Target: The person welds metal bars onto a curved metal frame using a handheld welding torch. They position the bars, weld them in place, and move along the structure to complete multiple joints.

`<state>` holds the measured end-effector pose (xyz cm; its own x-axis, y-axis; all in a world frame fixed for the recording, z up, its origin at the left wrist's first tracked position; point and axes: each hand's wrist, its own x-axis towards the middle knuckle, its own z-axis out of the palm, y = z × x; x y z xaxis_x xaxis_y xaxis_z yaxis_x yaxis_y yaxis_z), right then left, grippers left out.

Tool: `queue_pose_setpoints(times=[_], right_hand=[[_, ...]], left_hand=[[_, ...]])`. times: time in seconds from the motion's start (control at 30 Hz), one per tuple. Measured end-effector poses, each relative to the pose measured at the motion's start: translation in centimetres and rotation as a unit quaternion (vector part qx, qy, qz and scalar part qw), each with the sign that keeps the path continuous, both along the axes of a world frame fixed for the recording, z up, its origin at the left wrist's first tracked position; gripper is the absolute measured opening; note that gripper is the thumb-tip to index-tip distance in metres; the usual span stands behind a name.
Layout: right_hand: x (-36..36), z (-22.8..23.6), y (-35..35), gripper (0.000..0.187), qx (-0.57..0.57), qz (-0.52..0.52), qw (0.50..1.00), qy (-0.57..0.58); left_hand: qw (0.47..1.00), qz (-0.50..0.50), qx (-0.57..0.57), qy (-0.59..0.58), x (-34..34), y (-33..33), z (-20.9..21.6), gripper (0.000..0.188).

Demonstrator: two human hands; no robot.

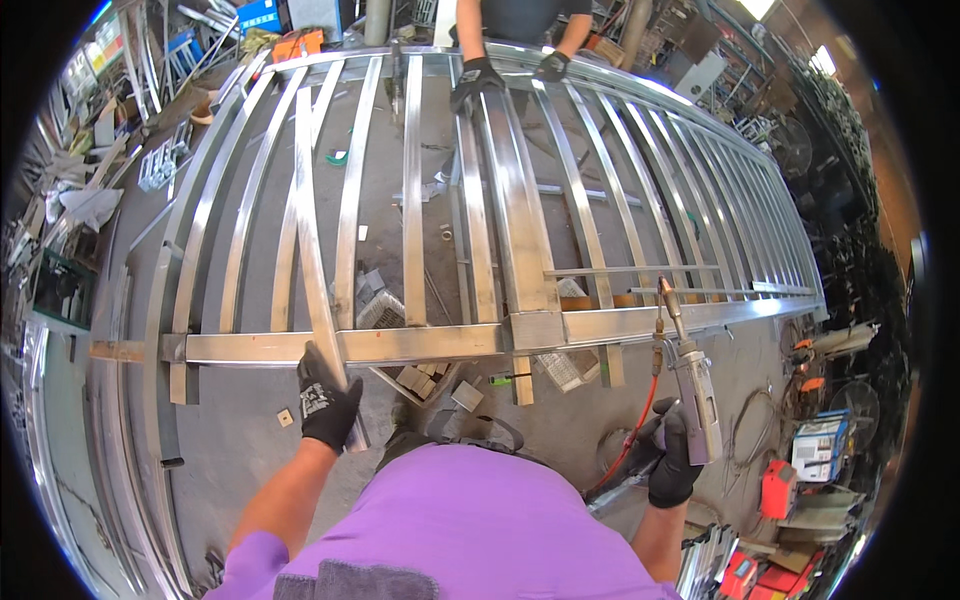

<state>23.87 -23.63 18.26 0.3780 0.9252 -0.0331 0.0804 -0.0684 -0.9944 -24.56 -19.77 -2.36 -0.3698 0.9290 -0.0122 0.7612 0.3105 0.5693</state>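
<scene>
My left hand (328, 408), in a black glove, is closed around the near end of a loose square metal tube (312, 240). That tube slants away from me across the front rail (420, 342) of a large barred metal frame. In my right hand (674, 458), also black-gloved, is a handheld welding gun (698, 392), its copper-coloured nozzle pointing up and away toward the frame's near rail. A red hose (645, 420) hangs beside the gun. The gun's tip looks close to thin rods (640, 270) lying across the bars; whether it touches is unclear.
Across the frame, a co-worker's gloved hands (476, 82) rest at the far rail. Below the frame are a box of blocks (420, 380) and crates on the floor. Red and blue machines (820, 445) stand at right. Long metal lengths (125, 430) lie at left.
</scene>
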Motion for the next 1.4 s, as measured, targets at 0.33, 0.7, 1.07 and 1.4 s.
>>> queue_pose_setpoints(times=[0.33,0.7,1.07,1.4], right_hand=[[7.4,-2.0,-3.2,0.033,0.049,-0.014,0.998,0.035],[14.8,0.8,-5.0,0.034,0.043,-0.074,0.995,0.042],[19.8,9.0,-4.9,0.021,0.132,-0.182,0.966,-0.131],[34.9,7.4,-3.6,0.022,0.161,-0.165,0.97,-0.072]], left_hand=[[0.944,0.124,0.016,-0.304,-0.9,-0.1,-2.2,0.075],[0.943,0.085,0.103,-0.306,2.8,-4.1,-0.3,0.072],[0.93,0.097,0.232,-0.267,6.4,-2.5,6.8,0.062],[0.914,0.053,0.369,-0.163,21.3,-1.5,18.7,0.051]])
